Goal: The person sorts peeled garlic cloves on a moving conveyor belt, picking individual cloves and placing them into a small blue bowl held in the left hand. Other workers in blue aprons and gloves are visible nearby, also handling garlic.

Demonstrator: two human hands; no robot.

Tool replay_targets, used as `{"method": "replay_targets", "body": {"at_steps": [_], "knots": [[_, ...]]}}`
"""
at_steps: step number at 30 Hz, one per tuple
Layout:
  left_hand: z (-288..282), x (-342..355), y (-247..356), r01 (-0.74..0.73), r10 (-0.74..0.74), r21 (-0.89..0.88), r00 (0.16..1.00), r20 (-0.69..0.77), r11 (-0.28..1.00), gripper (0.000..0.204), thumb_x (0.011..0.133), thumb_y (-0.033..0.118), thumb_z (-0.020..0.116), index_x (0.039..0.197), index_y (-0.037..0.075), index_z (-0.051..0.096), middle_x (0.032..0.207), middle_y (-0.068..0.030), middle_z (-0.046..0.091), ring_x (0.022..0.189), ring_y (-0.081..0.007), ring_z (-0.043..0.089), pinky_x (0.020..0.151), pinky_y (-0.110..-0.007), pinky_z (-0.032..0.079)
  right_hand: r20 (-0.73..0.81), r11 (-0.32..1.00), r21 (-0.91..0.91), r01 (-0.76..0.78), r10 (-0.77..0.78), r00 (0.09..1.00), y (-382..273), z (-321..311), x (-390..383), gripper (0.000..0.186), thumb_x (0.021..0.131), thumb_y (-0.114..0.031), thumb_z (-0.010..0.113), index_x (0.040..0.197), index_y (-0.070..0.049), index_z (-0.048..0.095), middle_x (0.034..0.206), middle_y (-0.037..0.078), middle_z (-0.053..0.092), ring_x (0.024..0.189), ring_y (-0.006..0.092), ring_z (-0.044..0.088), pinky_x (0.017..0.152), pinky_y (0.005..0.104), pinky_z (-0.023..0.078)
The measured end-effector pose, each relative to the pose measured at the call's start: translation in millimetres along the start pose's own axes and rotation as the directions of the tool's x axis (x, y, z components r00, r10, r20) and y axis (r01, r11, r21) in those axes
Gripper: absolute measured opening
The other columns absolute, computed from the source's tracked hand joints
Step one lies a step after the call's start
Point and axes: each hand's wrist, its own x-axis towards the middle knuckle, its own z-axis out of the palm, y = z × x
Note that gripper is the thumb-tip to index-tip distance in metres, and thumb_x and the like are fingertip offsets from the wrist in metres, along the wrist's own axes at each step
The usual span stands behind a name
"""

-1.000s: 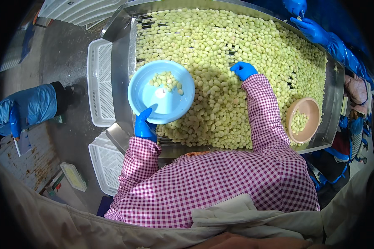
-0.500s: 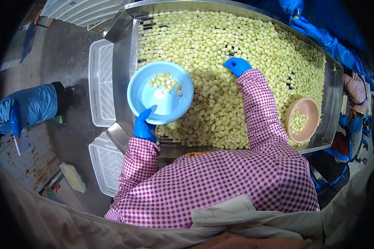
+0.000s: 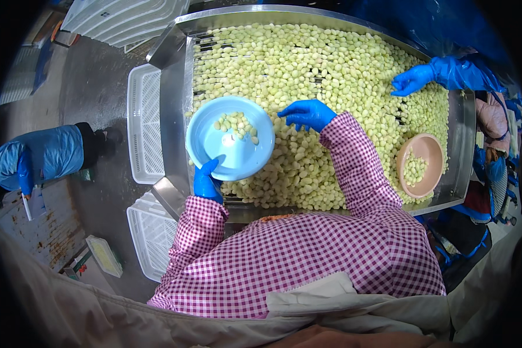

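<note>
Overhead view of a sorting station. A person in a purple-and-white checked smock stands at a metal worktop (image 3: 171, 124) whose tray-like surface is covered with small, pale yellow-green pieces (image 3: 330, 64).

The left hand (image 3: 206, 181), in a blue glove, is closed on the near rim of a light blue bowl (image 3: 231, 138), thumb on the inside of the rim and fingers hidden beneath it. The bowl is tilted slightly toward the person and sits over the left part of the bed of pieces; a small cluster of the same pale pieces (image 3: 236, 123) lies in its upper half.

The right hand (image 3: 307, 113), also blue-gloved, hovers just to the right of the bowl's rim, above the pieces. Its fingers are loosely curled and point left toward the bowl; whether they pinch anything cannot be told.

At the right end of the worktop a tan bowl (image 3: 420, 165) holds a handful of the pieces. Above it, a co-worker's blue-gloved hand (image 3: 413, 79) reaches in from the right edge with fingers spread over the pieces.

Two white slatted crates (image 3: 144, 124) lie on the floor to the left of the worktop, one beside it and one nearer the person. Further left stands a blue-wrapped bundle (image 3: 37, 155).
</note>
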Motion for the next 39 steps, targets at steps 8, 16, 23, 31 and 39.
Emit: {"method": "replay_targets", "body": {"at_steps": [8, 16, 23, 31, 39], "knots": [[-10.6, -10.0, -9.7, 0.004, -0.004, -0.026, 1.000, 0.006, 1.000, 0.059, 0.078, 0.005, 0.059, 0.133, 0.002, 0.041, 0.124, -0.0162, 0.054, 0.115, -0.0303, 0.053, 0.099, -0.042, 0.044, -0.438, 0.815, -0.359, -0.455, 0.283, 0.853, 28.4, -31.2, 30.6, 0.029, 0.092, -0.024, 0.051, 0.117, -0.013, 0.060, 0.112, 0.012, 0.063, 0.099, 0.0230, 0.061, 0.088, 0.0345, 0.049], [-10.4, -1.9, 2.2, 0.027, -0.028, -0.059, 1.000, -0.013, 0.998, 0.057, 0.077, 0.005, 0.060, 0.132, 0.003, 0.042, 0.124, -0.0147, 0.055, 0.116, -0.0298, 0.052, 0.100, -0.042, 0.043, -0.627, 0.895, -0.254, -0.366, 0.135, 0.767, 55.9, -57.0, 54.9, 0.030, 0.086, -0.022, 0.063, 0.115, -0.016, 0.059, 0.117, 0.010, 0.057, 0.105, 0.0223, 0.057, 0.092, 0.0339, 0.047], [0.2, -7.5, -5.7, 0.037, -0.037, -0.031, 0.999, -0.009, 0.999, 0.059, 0.078, 0.004, 0.059, 0.134, 0.004, 0.041, 0.127, -0.0132, 0.053, 0.117, -0.0291, 0.052, 0.100, -0.043, 0.044, -0.808, 0.986, 0.092, -0.139, 0.155, 0.569, 47.4, -34.2, 34.9, 0.024, 0.087, -0.024, 0.062, 0.107, -0.011, 0.063, 0.101, 0.010, 0.065, 0.090, 0.0215, 0.062, 0.083, 0.0327, 0.049], [2.0, -2.0, -6.7, 0.068, -0.068, -0.008, 0.997, 0.021, 0.998, 0.062, 0.078, 0.005, 0.058, 0.136, 0.005, 0.037, 0.126, -0.0150, 0.051, 0.115, -0.0286, 0.052, 0.099, -0.041, 0.044, -0.675, 0.994, 0.106, 0.023, 0.055, 0.736, 5.8, -11.3, 13.2, 0.036, 0.089, -0.034, 0.059, 0.116, -0.010, 0.062, 0.102, 0.010, 0.063, 0.094, 0.0209, 0.061, 0.084, 0.0337, 0.050], [-1.3, 4.5, -4.3, 0.039, -0.038, -0.032, 0.999, 0.006, 0.999, 0.057, 0.079, 0.005, 0.058, 0.133, 0.004, 0.041, 0.128, -0.0150, 0.052, 0.117, -0.0294, 0.051, 0.101, -0.044, 0.042, -0.587, 0.928, -0.024, -0.372, 0.288, 0.756, 14.5, -54.5, 62.4, 0.040, 0.090, -0.033, 0.056, 0.124, -0.013, 0.055, 0.129, 0.012, 0.053, 0.110, 0.0254, 0.056, 0.096, 0.0396, 0.045]]}}
